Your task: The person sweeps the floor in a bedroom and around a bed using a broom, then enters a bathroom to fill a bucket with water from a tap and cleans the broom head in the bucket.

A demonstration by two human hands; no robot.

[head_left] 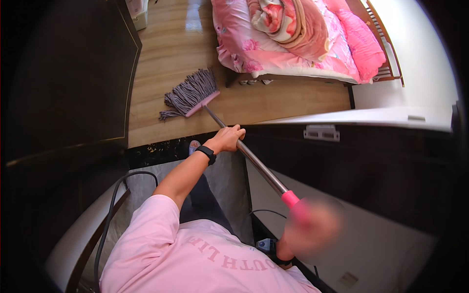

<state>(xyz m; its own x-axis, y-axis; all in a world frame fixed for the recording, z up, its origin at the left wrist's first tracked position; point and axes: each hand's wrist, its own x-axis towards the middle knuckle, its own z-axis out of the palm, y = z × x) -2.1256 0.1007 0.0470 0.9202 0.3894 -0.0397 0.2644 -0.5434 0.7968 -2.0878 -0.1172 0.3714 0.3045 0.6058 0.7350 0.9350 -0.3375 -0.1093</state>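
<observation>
A mop slants across the view, with a metal pole, a pink grip at its near end and a pink head bar. Its grey-purple strands lie fanned out on the wooden floor. My left hand, a black band at its wrist, is closed round the pole about midway. My right hand is at the pink grip at the pole's upper end and looks closed round it, though a blur covers its fingers. A dark band and a small blue device show by the right wrist.
A bed with pink floral bedding and a rolled blanket stands ahead right, shoes beneath it. A dark door panel rises at left, another dark door at right. A black stone threshold divides wooden floor from grey tiles. A black cable loops at lower left.
</observation>
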